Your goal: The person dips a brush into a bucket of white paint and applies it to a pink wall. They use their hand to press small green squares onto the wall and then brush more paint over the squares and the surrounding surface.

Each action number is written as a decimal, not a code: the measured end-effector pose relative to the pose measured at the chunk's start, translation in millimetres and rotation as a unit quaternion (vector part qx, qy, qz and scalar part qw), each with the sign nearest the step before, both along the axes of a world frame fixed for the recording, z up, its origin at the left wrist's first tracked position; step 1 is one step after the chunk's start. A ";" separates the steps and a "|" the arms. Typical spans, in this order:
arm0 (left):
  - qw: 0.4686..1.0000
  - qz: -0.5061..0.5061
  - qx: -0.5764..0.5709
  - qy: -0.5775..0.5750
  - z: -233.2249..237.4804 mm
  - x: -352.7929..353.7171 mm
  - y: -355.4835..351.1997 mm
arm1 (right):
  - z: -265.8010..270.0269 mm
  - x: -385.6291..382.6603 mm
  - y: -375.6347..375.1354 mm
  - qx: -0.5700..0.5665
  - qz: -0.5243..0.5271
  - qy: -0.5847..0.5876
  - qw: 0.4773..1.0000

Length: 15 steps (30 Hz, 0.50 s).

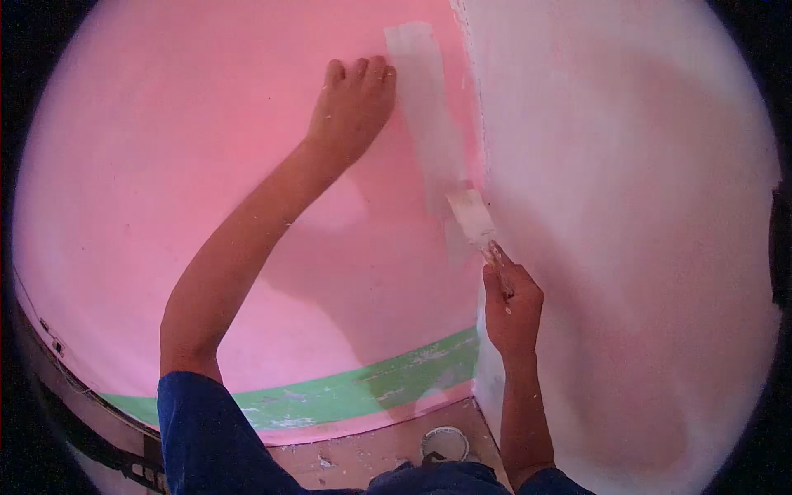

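My right hand [513, 309] grips the handle of a flat paintbrush [471, 216], its pale, wide head angled up against the pink wall [247, 165] close to the corner. Above the brush runs a strip of whitish paint [422, 99], thin and streaky at its lower end. Higher up and to the left, my left hand [355, 103] rests at the pink wall beside that strip. Its fingers are bent but a little apart, and nothing shows in them. Small white specks dot my right hand and left forearm.
On the right, the adjoining wall [627, 247] carries a whitish coat with pink showing through. A scuffed green band [330, 388] crosses the pink wall near the floor. Below me, a round tub [464, 448] stands on the floor [363, 458] near the corner, with pale scraps about.
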<state>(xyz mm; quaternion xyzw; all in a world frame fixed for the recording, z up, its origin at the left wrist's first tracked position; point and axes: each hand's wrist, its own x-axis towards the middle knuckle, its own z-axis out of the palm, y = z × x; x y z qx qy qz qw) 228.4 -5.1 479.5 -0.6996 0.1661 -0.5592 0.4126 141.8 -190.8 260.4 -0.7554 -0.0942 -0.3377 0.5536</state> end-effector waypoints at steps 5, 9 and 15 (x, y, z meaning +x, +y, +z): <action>0.972 -0.220 -0.021 0.083 1.4 4.3 29.0 | 1.2 -4.3 -6.9 -0.003 0.017 0.016 1.000; 0.972 -0.190 -0.012 0.141 11.6 -4.3 28.8 | -0.9 -2.5 -0.7 -0.005 -0.004 -0.016 1.000; 0.985 -0.033 0.076 0.155 23.6 -11.9 13.1 | -5.7 4.6 0.0 0.001 0.003 -0.031 1.000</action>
